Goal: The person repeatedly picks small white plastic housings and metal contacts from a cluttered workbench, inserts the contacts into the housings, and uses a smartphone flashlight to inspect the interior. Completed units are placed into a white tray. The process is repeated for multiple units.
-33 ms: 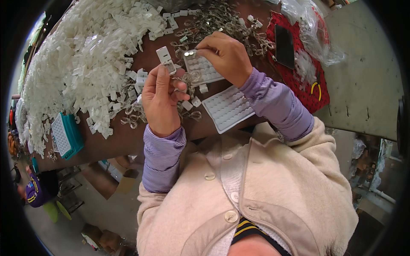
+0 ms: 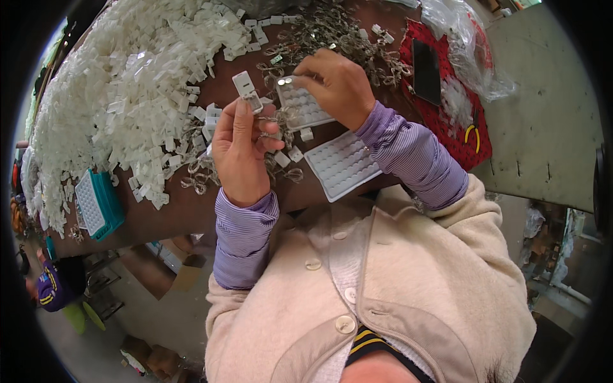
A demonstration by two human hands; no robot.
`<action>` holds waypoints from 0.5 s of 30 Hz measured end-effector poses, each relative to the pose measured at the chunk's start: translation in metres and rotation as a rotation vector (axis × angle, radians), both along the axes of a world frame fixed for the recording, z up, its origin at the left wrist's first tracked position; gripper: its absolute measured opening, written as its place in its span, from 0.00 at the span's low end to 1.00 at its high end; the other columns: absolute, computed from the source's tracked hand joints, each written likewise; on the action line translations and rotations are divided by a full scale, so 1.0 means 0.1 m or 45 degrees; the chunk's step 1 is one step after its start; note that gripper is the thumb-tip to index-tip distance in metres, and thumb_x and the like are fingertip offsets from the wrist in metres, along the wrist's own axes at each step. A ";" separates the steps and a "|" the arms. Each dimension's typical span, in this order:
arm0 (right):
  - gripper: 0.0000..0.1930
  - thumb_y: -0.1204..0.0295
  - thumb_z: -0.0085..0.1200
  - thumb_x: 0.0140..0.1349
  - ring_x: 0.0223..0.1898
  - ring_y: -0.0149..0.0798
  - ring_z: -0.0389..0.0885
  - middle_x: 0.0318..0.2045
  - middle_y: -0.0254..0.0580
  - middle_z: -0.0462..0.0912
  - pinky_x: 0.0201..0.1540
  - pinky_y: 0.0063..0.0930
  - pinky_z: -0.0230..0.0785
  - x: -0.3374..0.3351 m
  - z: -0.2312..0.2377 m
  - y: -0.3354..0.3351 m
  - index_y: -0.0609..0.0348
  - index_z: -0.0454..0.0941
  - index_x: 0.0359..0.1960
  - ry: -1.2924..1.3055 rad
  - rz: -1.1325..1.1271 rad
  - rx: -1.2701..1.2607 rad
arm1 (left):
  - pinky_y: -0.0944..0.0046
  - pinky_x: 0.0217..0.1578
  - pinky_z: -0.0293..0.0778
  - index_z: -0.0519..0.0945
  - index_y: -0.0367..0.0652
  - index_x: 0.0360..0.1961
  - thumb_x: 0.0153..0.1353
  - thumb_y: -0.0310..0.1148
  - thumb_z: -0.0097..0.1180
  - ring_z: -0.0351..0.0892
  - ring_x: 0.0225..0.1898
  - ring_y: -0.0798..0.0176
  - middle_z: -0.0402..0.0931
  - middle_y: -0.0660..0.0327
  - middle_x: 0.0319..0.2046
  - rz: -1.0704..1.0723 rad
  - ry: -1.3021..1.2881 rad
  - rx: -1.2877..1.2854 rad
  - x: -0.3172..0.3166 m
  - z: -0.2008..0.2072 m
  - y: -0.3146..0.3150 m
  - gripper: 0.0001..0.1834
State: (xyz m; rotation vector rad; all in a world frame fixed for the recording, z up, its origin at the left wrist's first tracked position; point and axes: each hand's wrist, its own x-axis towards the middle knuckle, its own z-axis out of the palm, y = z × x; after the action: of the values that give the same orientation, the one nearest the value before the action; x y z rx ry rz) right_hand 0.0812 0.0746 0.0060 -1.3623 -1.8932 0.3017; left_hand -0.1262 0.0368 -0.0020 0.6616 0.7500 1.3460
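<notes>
In my left hand a small white plastic case is pinched between thumb and fingers, its two halves folded open. Grey cord loops hang by the same fingers. My right hand is closed over the far edge of a white tray with rows of round pockets. Its fingertips are pressed together beside shiny silver discs lying in the tray; whether they hold one is hidden. A second white pocketed tray lies nearer to me.
A large heap of clear-white plastic pieces covers the table's left. Tangled grey cords lie at the back. To the right, a red cloth bears a dark phone and yellow-handled pliers. A teal box stands left.
</notes>
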 end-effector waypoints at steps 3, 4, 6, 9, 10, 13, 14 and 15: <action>0.07 0.72 0.66 0.61 0.39 0.52 0.84 0.34 0.45 0.79 0.41 0.44 0.79 -0.11 -0.10 0.07 0.56 0.82 0.39 -0.283 -0.049 0.132 | 0.68 0.28 0.88 0.80 0.39 0.54 0.81 0.37 0.55 0.87 0.35 0.69 0.87 0.54 0.42 0.026 -0.041 -0.062 -0.06 -0.08 0.01 0.13; 0.07 0.72 0.65 0.61 0.39 0.53 0.84 0.34 0.45 0.80 0.42 0.44 0.79 -0.12 -0.11 0.06 0.56 0.82 0.39 -0.315 -0.042 0.146 | 0.66 0.30 0.89 0.79 0.38 0.54 0.81 0.37 0.55 0.88 0.36 0.67 0.87 0.53 0.42 0.031 -0.038 -0.086 -0.08 -0.10 0.01 0.13; 0.08 0.75 0.63 0.60 0.40 0.53 0.83 0.36 0.45 0.79 0.43 0.44 0.79 -0.10 -0.12 0.03 0.58 0.79 0.40 -0.293 -0.013 0.137 | 0.65 0.31 0.89 0.79 0.38 0.54 0.81 0.37 0.54 0.88 0.36 0.67 0.87 0.54 0.42 0.011 -0.098 -0.055 -0.10 -0.13 0.01 0.13; 0.07 0.77 0.62 0.59 0.42 0.52 0.82 0.36 0.46 0.79 0.43 0.43 0.79 0.00 -0.10 0.13 0.58 0.80 0.39 -0.205 0.012 0.151 | 0.64 0.32 0.89 0.79 0.38 0.54 0.82 0.37 0.54 0.88 0.36 0.67 0.87 0.54 0.42 -0.010 -0.126 -0.052 -0.11 -0.15 0.01 0.13; 0.06 0.79 0.61 0.58 0.42 0.52 0.82 0.36 0.46 0.78 0.42 0.43 0.79 0.02 -0.10 0.17 0.59 0.80 0.37 -0.224 0.049 0.227 | 0.64 0.32 0.89 0.80 0.38 0.54 0.82 0.37 0.53 0.88 0.36 0.67 0.87 0.53 0.42 -0.023 -0.156 -0.020 -0.11 -0.15 0.01 0.13; 0.06 0.80 0.62 0.60 0.38 0.51 0.84 0.37 0.44 0.81 0.43 0.41 0.78 0.04 -0.12 0.23 0.62 0.82 0.39 -0.380 0.175 0.149 | 0.64 0.33 0.89 0.80 0.37 0.57 0.82 0.38 0.53 0.88 0.36 0.67 0.88 0.53 0.42 -0.031 -0.123 -0.022 -0.11 -0.15 0.02 0.15; 0.05 0.80 0.62 0.61 0.39 0.50 0.84 0.37 0.44 0.81 0.43 0.41 0.78 0.03 -0.11 0.22 0.62 0.83 0.39 -0.401 0.164 0.189 | 0.65 0.33 0.89 0.80 0.37 0.58 0.82 0.37 0.53 0.88 0.37 0.67 0.88 0.53 0.42 -0.036 -0.116 -0.019 -0.11 -0.14 0.01 0.15; 0.05 0.80 0.62 0.61 0.39 0.50 0.84 0.37 0.44 0.81 0.43 0.41 0.78 0.02 -0.10 0.19 0.62 0.83 0.38 -0.442 0.166 0.189 | 0.65 0.34 0.89 0.79 0.37 0.59 0.82 0.37 0.54 0.88 0.37 0.67 0.88 0.54 0.42 -0.037 -0.109 -0.017 -0.11 -0.13 0.01 0.16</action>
State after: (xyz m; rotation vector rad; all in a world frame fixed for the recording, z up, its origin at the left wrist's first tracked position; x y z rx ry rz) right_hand 0.0835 0.0931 -0.0037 -1.2539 -2.2459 -0.0162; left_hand -0.1375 0.0378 -0.0153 0.5985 0.6779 1.3336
